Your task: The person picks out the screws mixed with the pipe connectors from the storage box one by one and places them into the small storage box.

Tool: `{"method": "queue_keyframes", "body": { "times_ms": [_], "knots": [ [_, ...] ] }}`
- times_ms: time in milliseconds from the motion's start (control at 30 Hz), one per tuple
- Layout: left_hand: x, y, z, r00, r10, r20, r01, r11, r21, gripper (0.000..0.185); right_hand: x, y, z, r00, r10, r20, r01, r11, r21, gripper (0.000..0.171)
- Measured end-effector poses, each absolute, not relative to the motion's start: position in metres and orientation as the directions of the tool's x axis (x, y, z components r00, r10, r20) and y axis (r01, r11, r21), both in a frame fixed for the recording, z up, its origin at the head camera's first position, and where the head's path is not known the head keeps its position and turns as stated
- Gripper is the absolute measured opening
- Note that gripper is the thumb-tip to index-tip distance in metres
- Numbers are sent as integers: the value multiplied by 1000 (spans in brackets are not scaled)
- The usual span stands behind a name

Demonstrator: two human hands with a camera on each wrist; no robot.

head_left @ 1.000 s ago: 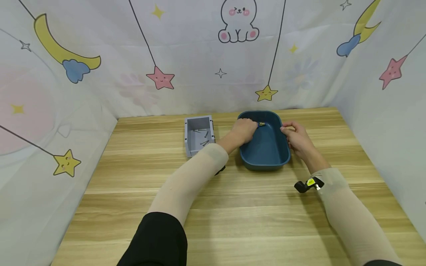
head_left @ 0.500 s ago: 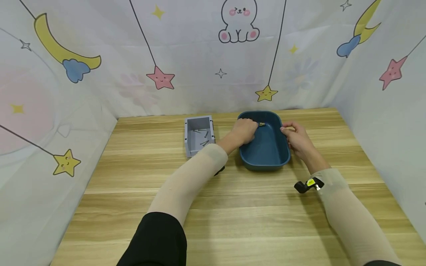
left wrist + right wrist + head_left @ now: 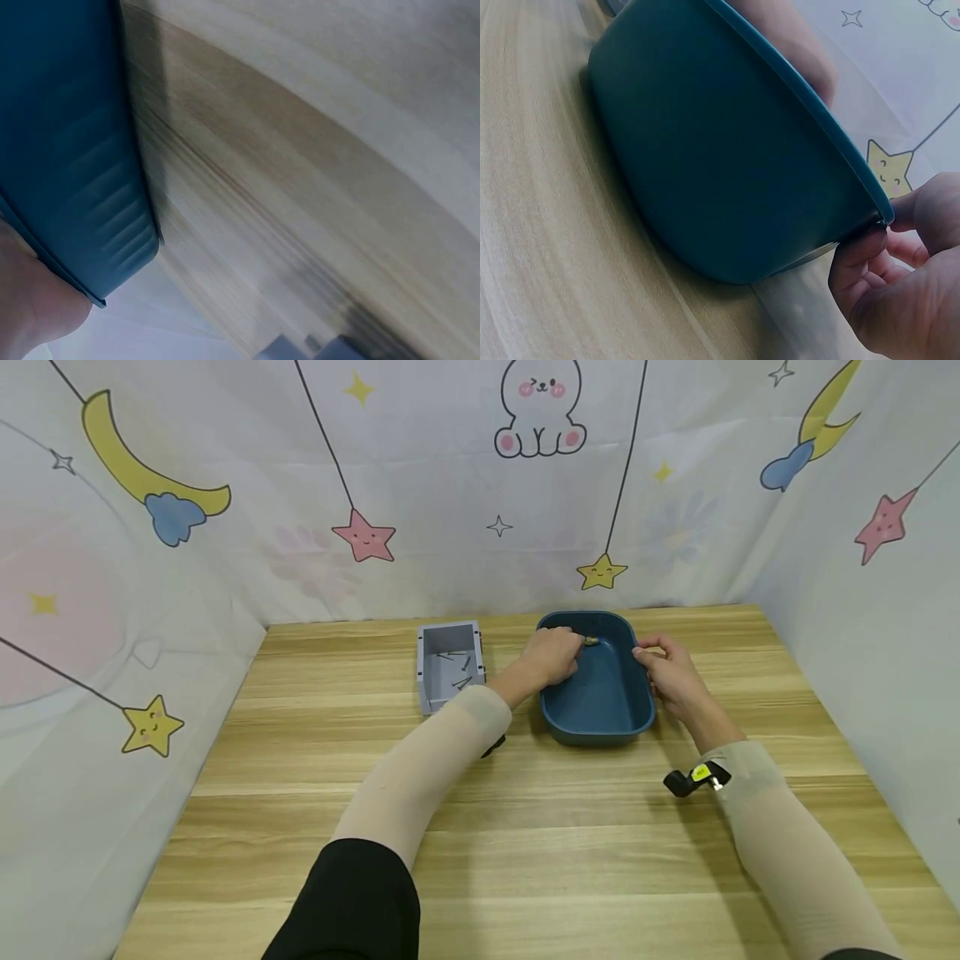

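A dark blue plastic basin (image 3: 600,702) with rounded corners stands on the table. My right hand (image 3: 673,675) pinches its right rim between thumb and fingers; in the right wrist view, the fingertips (image 3: 861,244) curl under the lip. Over the basin's left rim reaches my left hand (image 3: 553,653), knuckles up, fingers pointing down inside. Right beside those knuckles shows a small brass-coloured piece (image 3: 591,641). Its other end is hidden behind the hand, and I cannot tell whether the fingers hold it. The left wrist view shows the basin's outer wall (image 3: 75,150) and part of the hand.
Left of the basin stands a grey open box (image 3: 423,672) with several screws (image 3: 462,668) in it. Both sit near the back edge of the wooden table (image 3: 570,852). A printed cloth (image 3: 450,485) hangs behind and along the sides.
The blue part seen beside the brass-coloured piece a second ago no longer shows beside the left hand. Both hands and the basin stay almost in place.
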State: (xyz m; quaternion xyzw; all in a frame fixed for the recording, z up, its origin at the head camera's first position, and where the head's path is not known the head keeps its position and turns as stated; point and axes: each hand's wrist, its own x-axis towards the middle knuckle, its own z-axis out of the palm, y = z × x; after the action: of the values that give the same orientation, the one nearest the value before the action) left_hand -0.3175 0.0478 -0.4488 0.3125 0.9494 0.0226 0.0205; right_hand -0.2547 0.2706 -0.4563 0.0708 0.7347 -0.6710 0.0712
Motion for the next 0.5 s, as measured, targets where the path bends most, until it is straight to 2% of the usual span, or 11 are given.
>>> {"method": "queue_keyframes", "body": {
  "times_ms": [500],
  "knots": [
    [-316,44,-449,-787,616,10,614,783,98,9,-256,272,-455,-976,-8,-216,214,84,-973,24]
  ]
}}
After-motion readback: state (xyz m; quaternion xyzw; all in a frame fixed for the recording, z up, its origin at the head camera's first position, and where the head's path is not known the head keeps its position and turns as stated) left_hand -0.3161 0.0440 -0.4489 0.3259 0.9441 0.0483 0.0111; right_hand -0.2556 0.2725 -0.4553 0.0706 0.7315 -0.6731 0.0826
